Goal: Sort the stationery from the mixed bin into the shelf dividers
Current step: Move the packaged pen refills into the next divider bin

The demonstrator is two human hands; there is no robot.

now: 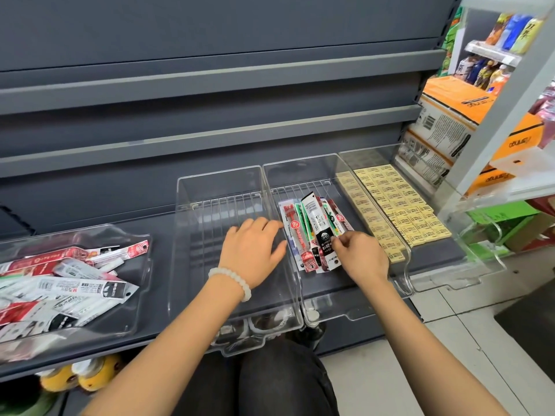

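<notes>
The mixed bin (pixel 141 265), a clear tray at the left, holds several packaged pens and refills (pixel 63 283). Three clear dividers stand side by side on the grey shelf. My left hand (pixel 252 250), with a white bead bracelet, rests open and flat in the empty left divider (pixel 192 187) against its right wall. The middle divider (pixel 300 166) holds a fan of pen packets (pixel 312 232). My right hand (pixel 360 256) pinches the near end of a black-and-white packet (pixel 322 235) in that fan. The right divider (pixel 399 151) is filled with rows of yellow erasers (pixel 396 205).
Empty grey shelves (pixel 210 121) rise behind the dividers. Orange and white cartons (pixel 456 121) are stacked at the right beyond the shelf end. A white rack (pixel 510 85) with drinks stands further right. Yellow items (pixel 84 379) sit on the shelf below. My knees are under the shelf edge.
</notes>
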